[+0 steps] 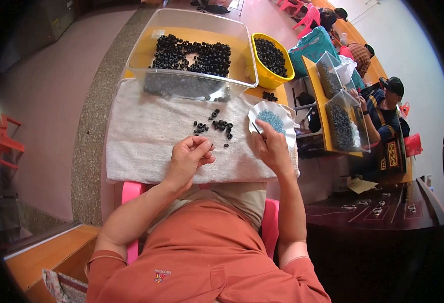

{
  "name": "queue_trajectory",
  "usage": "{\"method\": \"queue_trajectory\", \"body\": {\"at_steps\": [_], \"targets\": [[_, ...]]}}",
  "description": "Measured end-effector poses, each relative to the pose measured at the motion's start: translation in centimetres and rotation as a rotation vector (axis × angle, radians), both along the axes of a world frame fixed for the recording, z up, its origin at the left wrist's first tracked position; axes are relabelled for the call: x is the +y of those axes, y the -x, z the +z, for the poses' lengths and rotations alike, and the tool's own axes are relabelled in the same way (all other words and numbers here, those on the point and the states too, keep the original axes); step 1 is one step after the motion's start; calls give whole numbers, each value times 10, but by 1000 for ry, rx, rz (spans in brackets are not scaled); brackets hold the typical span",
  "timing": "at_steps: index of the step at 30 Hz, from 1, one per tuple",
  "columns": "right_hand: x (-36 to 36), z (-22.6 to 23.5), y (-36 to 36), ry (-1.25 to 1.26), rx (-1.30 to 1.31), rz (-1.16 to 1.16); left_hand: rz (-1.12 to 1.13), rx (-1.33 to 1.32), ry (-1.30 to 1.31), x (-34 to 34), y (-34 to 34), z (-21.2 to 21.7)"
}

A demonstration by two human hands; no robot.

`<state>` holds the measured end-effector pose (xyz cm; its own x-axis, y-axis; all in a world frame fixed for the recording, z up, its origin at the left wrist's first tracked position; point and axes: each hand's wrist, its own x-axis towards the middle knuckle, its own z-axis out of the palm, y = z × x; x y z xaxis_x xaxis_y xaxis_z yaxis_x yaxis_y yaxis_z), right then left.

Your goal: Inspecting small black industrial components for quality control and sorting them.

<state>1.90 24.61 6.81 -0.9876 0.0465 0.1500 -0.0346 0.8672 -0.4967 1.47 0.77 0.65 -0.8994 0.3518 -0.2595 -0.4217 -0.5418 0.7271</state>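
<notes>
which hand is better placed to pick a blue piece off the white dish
Right, most likely: the right hand is at the white dish, holding a thin dark tool close to the blue pieces. The left hand is farther off, pinching a small black piece.

Workroom with tubs of black parts

The person wears a rust-orange shirt, lightly creased across the front, with a small multicoloured emblem and a short line of pale lettering on its left side. Stitched lines mark the cloth right of centre. The short sleeves match the shirt. Below shows beige legwear, its length hidden. Both forearms are bare.
</notes>
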Motion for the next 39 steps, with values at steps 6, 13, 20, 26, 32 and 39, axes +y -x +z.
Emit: {"method": "queue_trajectory", "body": {"at_steps": [6, 13, 20, 26, 32, 39], "targets": [[6, -8, 49, -118, 153, 68, 2, -6, -17, 1, 1, 2], [-18, -13, 54, -180, 261, 33, -29, -13, -56, -3, 6, 1], [-33, -18, 5, -113, 365, 156, -71, 13, -59, -1, 4, 4], [-61, -9, -30, 287, 235, 348, -122, 43, -67, 2, 0, 1], [-65, -16, -29, 328, 219, 345, -186, 60, -78, 2, -1, 6], [-64, -25, -29, 384, 296, 398, -220, 82, -102, 1, 0, 4]]}}
